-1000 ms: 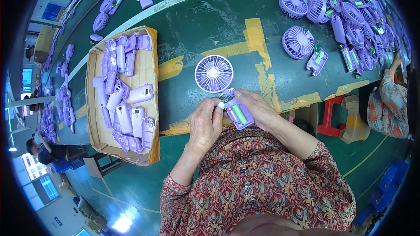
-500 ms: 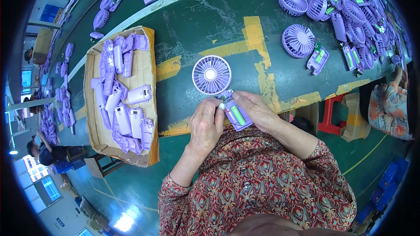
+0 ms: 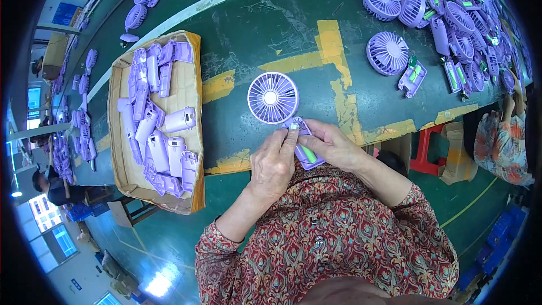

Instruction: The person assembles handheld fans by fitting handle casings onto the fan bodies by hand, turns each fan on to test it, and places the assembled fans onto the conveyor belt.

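A purple handheld fan lies in front of me, its round fan head [image 3: 273,97] flat on the green table. Its opened handle [image 3: 310,164] points toward me and shows a green battery cell [image 3: 307,153] inside. My right hand [image 3: 340,148] grips the handle from the right, thumb across the cell. My left hand [image 3: 272,161] is closed, with thumb and fingertips pressed together at the upper end of the handle, just below the fan head. Whatever lies between those fingertips is hidden.
To the left stands a cardboard tray [image 3: 197,121] holding several purple handle shells [image 3: 158,152]. A loose fan [image 3: 388,53] lies at the right, before a large pile of fans [image 3: 460,34]. Another person's arm [image 3: 512,103] is at the far right. Yellow tape [image 3: 333,51] marks the table.
My left hand has moved up and right over the handle's upper end, covering part of the cell and the white bit seen before. The right thumb has shifted onto the cell.
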Demonstrator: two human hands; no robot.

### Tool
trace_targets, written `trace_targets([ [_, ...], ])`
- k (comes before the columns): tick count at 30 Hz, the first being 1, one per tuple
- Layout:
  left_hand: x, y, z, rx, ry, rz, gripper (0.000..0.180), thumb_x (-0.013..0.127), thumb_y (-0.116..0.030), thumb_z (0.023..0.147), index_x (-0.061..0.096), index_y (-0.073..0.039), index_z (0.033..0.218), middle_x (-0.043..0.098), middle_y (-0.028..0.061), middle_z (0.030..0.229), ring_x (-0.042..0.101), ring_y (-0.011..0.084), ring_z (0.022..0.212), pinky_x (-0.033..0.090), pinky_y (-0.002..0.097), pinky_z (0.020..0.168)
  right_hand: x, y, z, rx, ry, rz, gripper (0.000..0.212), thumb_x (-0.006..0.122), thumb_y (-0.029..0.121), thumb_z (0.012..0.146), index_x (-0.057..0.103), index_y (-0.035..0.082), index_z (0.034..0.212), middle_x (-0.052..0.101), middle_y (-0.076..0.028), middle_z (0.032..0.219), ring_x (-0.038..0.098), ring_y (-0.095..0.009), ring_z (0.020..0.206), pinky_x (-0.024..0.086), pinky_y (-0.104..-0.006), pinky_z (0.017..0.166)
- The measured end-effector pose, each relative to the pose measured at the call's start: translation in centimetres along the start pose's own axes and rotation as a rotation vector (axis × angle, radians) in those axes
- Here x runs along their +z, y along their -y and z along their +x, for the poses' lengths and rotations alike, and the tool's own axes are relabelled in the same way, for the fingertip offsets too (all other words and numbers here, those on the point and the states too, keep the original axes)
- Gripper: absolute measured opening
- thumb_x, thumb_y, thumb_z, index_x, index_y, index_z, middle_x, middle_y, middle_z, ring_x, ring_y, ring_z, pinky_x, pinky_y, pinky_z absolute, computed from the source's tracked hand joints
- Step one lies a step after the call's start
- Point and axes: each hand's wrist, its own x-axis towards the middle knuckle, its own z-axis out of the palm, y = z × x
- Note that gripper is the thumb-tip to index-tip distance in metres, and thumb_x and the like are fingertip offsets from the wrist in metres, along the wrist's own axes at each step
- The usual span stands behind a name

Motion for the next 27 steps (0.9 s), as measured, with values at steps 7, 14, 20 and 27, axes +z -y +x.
trace_targets([
  [7, -1.0, 0.3, 1.4, 0.079, 0.185, 0.063, 0.041, 0.058, 0.001, 0.065, 0.055, 0.009, 0.105, 0.051, 0.0124, 0.085, 0.056, 0.0269, 0.075, 0.051, 0.0365, 0.060, -0.1, -0.7, 0.5, -0.105, -0.058, -0.238, 0.033, 0.048, 0.010, 0.091, 0.046, -0.002, 0.122, 0.059, -0.013, 0.100, 0.054, -0.015, 0.091, 0.044, -0.0312, 0.081],
  [14, -1.3, 0.0, 0.9, -0.008, 0.125, -0.038, 0.037, 0.057, 0.004, 0.069, 0.058, 0.002, 0.106, 0.058, 0.0133, 0.090, 0.060, 0.0312, 0.082, 0.052, 0.0393, 0.066, 0.1, 1.3, 0.0, 0.108, 0.014, 0.068, 0.035, 0.049, 0.015, 0.095, 0.046, 0.001, 0.127, 0.056, -0.004, 0.110, 0.052, -0.009, 0.100, 0.045, -0.0242, 0.085],
  [20, -2.1, 1.1, 0.5, -0.130, 0.058, -0.086, 0.042, 0.059, 0.000, 0.076, 0.051, 0.001, 0.118, 0.060, 0.0177, 0.089, 0.061, 0.0338, 0.074, 0.052, 0.0403, 0.064, 0.1, 1.3, 0.1, 0.213, -0.079, 0.166, 0.029, 0.043, 0.019, 0.098, 0.052, -0.002, 0.116, 0.063, -0.009, 0.102, 0.061, -0.015, 0.091, 0.050, -0.0261, 0.079],
  [27, -12.0, 13.0, 0.7, -0.223, 0.105, 0.535, 0.042, 0.054, 0.006, 0.065, 0.059, -0.002, 0.106, 0.061, 0.0178, 0.101, 0.058, 0.0342, 0.094, 0.048, 0.0413, 0.083, 0.1, 0.9, 0.4, 0.147, -0.082, 0.227, 0.033, 0.043, 0.020, 0.097, 0.049, -0.004, 0.121, 0.060, -0.015, 0.110, 0.060, -0.021, 0.101, 0.051, -0.0294, 0.082],
])
